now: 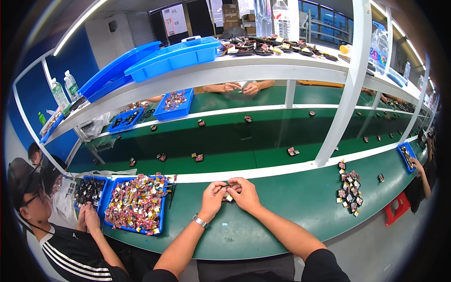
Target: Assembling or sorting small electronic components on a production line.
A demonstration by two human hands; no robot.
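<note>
My left hand (213,201), with a watch on its wrist, and my right hand (244,194) meet over the green bench (263,225). Both sets of fingers are closed, pinching a small dark part with a pale label (229,198) between them. Its exact kind is partly hidden by the fingers. To the left of my hands stands a blue tray (162,211) heaped with small red, white and yellow labelled parts (134,202). A loose pile of similar dark and red parts (349,190) lies on the bench to the right.
Beyond a white rail, a dark green conveyor belt (253,141) carries scattered small parts. A white upright post (345,84) and shelf (263,73) stand over it. At left, a co-worker (70,249) has hands by a blue tray of black parts (90,190). A red stool (397,209) stands right.
</note>
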